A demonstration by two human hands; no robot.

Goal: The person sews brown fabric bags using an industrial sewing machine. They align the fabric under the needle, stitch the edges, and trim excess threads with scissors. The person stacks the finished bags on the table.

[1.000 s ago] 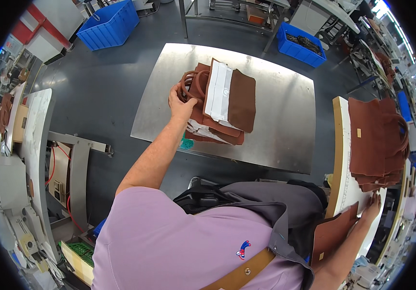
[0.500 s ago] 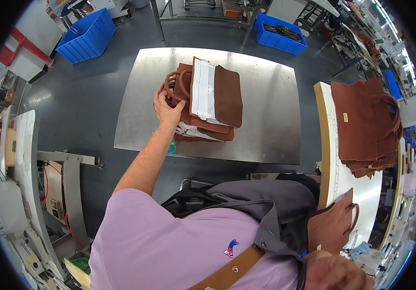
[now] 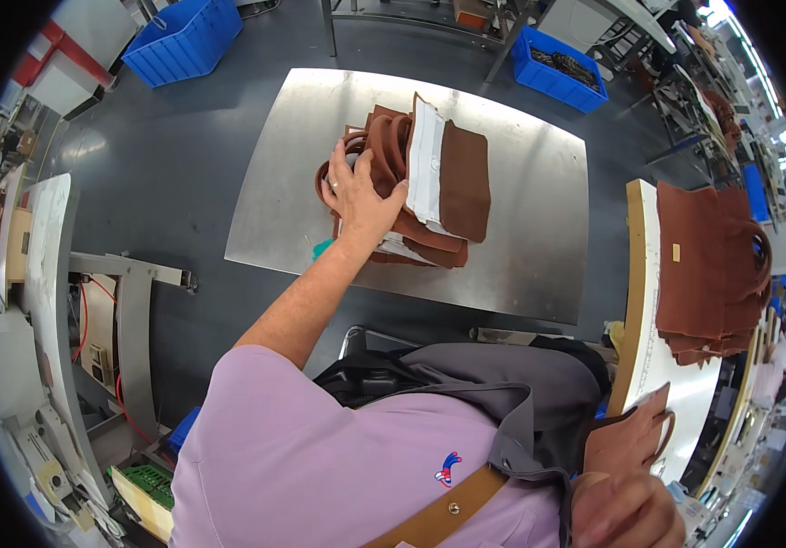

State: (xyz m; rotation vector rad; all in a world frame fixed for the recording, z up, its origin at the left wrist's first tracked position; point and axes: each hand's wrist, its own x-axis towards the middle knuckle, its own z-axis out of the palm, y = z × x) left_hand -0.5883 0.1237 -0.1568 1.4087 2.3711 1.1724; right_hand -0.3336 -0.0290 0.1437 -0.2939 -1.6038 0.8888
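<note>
My left hand (image 3: pixel 361 196) reaches over a stack of brown leather bag panels (image 3: pixel 465 181) on a metal table. Its fingers are spread across several upright brown handles (image 3: pixel 385 146), with the thumb by the edge of the top panel. That panel has a white strip (image 3: pixel 424 164) along its left side. Low at the right, my right hand (image 3: pixel 626 511) is blurred with its fingers curled; whatever they may hold is hidden. Just beyond it is a single brown bag panel with a handle (image 3: pixel 619 440).
The metal table (image 3: pixel 539 247) stands in front of me. At the right, another stack of brown bag panels (image 3: pixel 699 265) lies on a white bench (image 3: pixel 639 361). Blue crates (image 3: pixel 183 46) stand beyond the table. A machine frame (image 3: pixel 137 320) is at the left.
My left hand has shifted right and over the handles, which now bunch closer to the white strip. My right hand stays low and curled. The whole view has shifted slightly.
</note>
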